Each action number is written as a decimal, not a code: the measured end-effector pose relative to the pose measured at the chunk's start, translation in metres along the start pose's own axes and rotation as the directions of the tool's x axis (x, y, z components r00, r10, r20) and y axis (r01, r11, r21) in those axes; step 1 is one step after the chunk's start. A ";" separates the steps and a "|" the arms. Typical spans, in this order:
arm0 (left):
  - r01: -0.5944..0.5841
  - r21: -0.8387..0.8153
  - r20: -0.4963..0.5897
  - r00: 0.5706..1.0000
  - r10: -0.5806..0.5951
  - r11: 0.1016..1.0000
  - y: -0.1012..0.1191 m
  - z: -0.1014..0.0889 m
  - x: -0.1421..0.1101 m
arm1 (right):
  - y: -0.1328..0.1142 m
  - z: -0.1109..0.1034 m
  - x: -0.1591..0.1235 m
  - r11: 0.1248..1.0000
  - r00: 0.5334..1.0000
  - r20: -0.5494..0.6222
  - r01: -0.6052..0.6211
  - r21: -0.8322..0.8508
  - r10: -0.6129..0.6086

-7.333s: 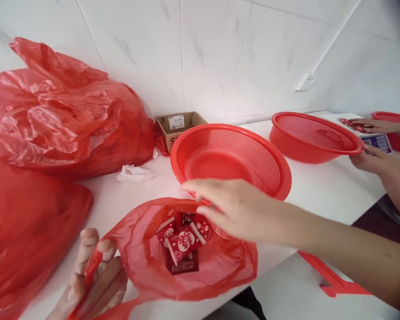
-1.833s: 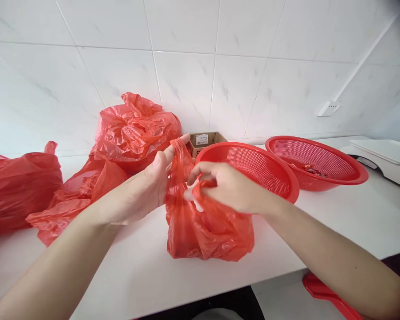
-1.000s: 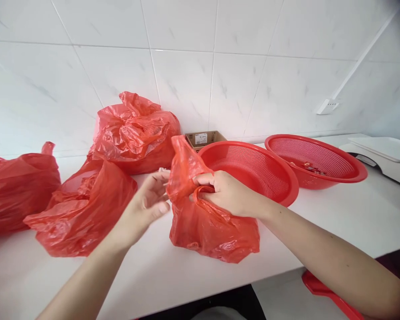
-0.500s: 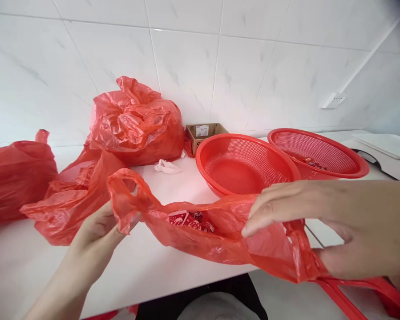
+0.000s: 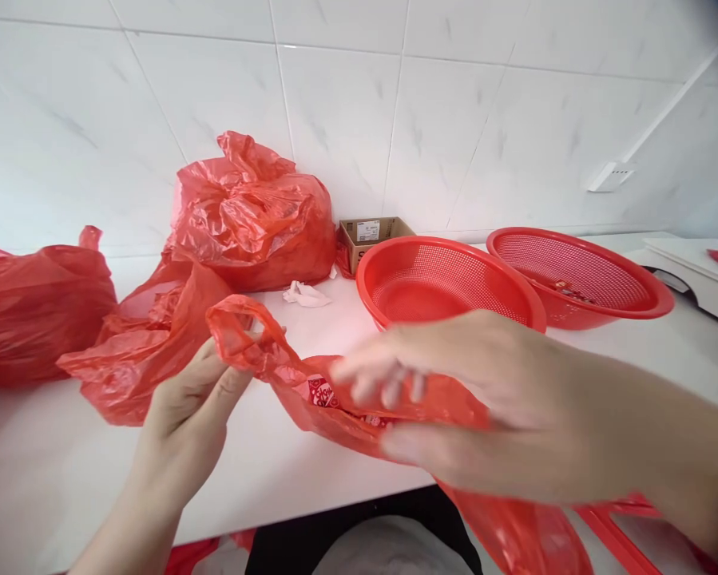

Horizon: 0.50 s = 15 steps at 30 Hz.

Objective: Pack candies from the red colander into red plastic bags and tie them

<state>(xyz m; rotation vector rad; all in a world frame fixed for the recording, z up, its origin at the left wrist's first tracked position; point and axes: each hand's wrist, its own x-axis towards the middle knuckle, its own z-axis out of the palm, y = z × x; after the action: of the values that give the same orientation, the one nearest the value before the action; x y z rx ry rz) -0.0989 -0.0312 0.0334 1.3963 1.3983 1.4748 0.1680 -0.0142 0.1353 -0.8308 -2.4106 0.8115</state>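
Observation:
My left hand (image 5: 194, 399) pinches the handle loop of a thin red plastic bag (image 5: 299, 403). Inside its mouth lie small red printed packets (image 5: 323, 392), partly hidden by the film. Over the opening hovers my right hand (image 5: 490, 407), blurred, with its thumb apart from the fingers and nothing visible between them. The bag's right end hangs down over the table edge, below my right hand.
Red plastic bags (image 5: 251, 224) stand along the left and back. Behind my right hand are a red colander (image 5: 388, 275) and a second colander (image 5: 604, 267) with small items inside. A cardboard box (image 5: 354, 254), crumpled tissue (image 5: 306, 295) and white tray (image 5: 688, 257) also sit on the table (image 5: 263, 487).
My right hand has let go of the bag's right end and moved left over its mouth. That end has dropped. A red item now shows on the white tray as the view shifts.

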 end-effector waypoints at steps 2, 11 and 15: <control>-0.047 0.022 0.078 0.996 0.045 0.999 0.003 0.005 0.002 | 0.003 0.016 0.024 0.998 0.992 -0.103 0.068 0.000 -0.068; -0.064 0.132 0.181 0.983 0.040 0.989 -0.006 0.024 0.003 | 0.019 0.043 0.096 0.995 0.994 -0.059 0.096 0.033 -0.094; -0.110 0.198 0.204 0.977 0.069 0.974 -0.020 0.026 -0.004 | 0.036 0.041 0.104 0.977 0.953 -0.253 0.193 0.091 -0.165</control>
<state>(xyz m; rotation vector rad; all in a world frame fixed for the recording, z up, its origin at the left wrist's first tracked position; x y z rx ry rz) -0.0773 -0.0249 0.0099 1.7060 1.4104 1.2332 0.0844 0.0624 0.1056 -0.6167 -2.1634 0.7232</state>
